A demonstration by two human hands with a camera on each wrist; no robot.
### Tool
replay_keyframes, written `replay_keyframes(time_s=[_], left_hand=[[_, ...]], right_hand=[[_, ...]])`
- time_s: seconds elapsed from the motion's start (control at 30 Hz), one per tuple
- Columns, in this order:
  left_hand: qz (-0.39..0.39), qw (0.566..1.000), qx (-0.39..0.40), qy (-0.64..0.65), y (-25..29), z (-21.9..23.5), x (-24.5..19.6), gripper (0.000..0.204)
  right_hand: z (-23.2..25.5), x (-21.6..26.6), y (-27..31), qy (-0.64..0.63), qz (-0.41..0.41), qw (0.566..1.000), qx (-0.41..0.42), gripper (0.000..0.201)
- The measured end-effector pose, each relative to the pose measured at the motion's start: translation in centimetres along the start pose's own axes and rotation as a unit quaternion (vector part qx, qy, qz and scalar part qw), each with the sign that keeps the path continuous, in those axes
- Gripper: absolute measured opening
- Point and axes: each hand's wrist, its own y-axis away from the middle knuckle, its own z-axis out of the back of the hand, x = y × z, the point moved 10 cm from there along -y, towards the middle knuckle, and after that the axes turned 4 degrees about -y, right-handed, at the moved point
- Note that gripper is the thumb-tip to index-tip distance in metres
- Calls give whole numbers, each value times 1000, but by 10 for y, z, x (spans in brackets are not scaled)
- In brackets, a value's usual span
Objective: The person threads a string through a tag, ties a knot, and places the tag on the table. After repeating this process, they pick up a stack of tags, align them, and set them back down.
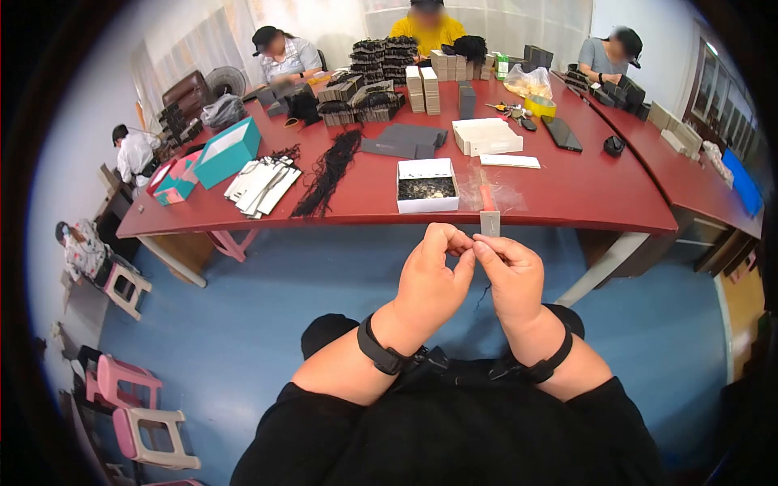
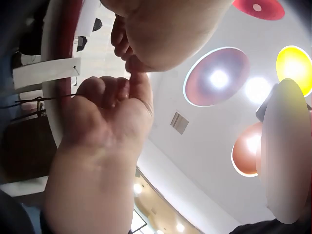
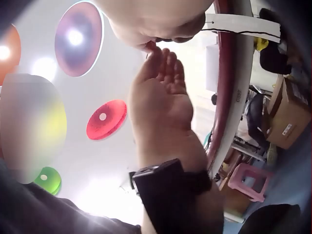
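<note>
Both hands meet at the fingertips just off the table's near edge, in front of the person's chest. My right hand [image 1: 515, 279] pinches a thin black string [image 1: 484, 296], whose loose end hangs below the palm. My left hand [image 1: 429, 279] has its thumb and index finger curled at the same spot, pinching the string's upper part, mostly hidden by the fingertips. In the left wrist view the string [image 2: 36, 100] trails out from the right hand [image 2: 105, 117]. Just beyond the fingers, a pale card tag [image 1: 490, 224] with a small hole hangs at the table edge.
Red tape [image 1: 486, 197] lies above the tag on the red table [image 1: 356, 212]. Nearby are an open white box [image 1: 428, 204] of small dark bits, a bundle of black strings [image 1: 331, 174], white tags [image 1: 261, 188] and a phone [image 1: 562, 134]. Other people sit around the table.
</note>
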Motion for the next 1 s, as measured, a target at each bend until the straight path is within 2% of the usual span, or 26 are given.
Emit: replay_keyframes(time_s=[0.03, 0.07, 0.1, 0.13, 0.17, 0.2, 0.23, 0.27, 0.3, 0.37, 0.4, 0.47, 0.5, 0.57, 0.63, 0.7, 0.73, 0.8, 0.87, 0.9, 0.97, 1.0], left_hand=[[6, 1000, 15, 1, 2, -5, 0, 21], [8, 1000, 9, 11, 3, -8, 5, 21], [-29, 999, 31, -8, 4, -18, 6, 20], [-66, 996, 53, -27, 7, -26, 3, 21], [-63, 997, 47, -17, 10, -22, 4, 21], [63, 968, 229, 84, 26, -49, 28, 20], [180, 882, 398, 178, 58, -72, 40, 21], [63, 929, 342, 123, 55, -60, 39, 18], [61, 931, 337, 129, 58, -52, 41, 18], [148, 960, 230, 53, 57, -20, 68, 15], [149, 960, 230, 57, 57, -16, 68, 15], [24, 991, 128, -21, 37, 14, 40, 11], [26, 992, 126, -18, 35, 23, 33, 11], [106, 988, 104, -50, 29, 45, 36, 9], [117, 987, 91, -63, 29, 56, 38, 11], [101, 991, 78, 32, 31, 58, 30, 7], [104, 991, 75, 31, 32, 57, 31, 7], [20, 989, 122, 81, 33, 41, 13, 10], [10, 990, 132, 55, 36, 29, 9, 11], [-5, 989, 146, 30, 38, 22, 5, 12], [12, 991, 135, 20, 41, 13, 11, 14], [58, 991, 117, 33, 42, 12, 21, 12]], right_hand=[[3, -16, 3, -122, -57, 991, -13, 13], [5, -29, 6, -239, -112, 964, -29, 12], [9, -28, 5, -227, -112, 967, -27, 12], [11, -27, 3, -297, -116, 947, -22, 12], [12, -26, 1, -366, -121, 922, -18, 11], [24, -27, -3, -350, -118, 928, -43, 12], [38, -19, -8, -333, -104, 935, -65, 13], [57, -19, -13, -304, -92, 943, -97, 12], [76, -21, -16, -276, -80, 949, -131, 12], [91, -22, -14, -226, -70, 960, -150, 12], [95, -26, -9, -163, -71, 972, -151, 11], [93, -31, -2, -84, -75, 982, -154, 10], [89, -29, 1, -55, -72, 985, -146, 10], [77, -19, 1, 0, -35, 992, -117, 11], [65, -17, 4, 4, -29, 995, -92, 11], [55, -16, 8, 8, -27, 998, -62, 11], [49, -21, 10, -1, -61, 997, -41, 11], [42, -29, 11, -11, -96, 995, -16, 10], [21, -42, 18, -66, -144, 985, 61, 10], [16, -45, 20, -68, -150, 984, 66, 10], [-1, -50, 25, -145, -194, 966, 89, 11], [-6, -49, 27, -147, -199, 965, 91, 11]])
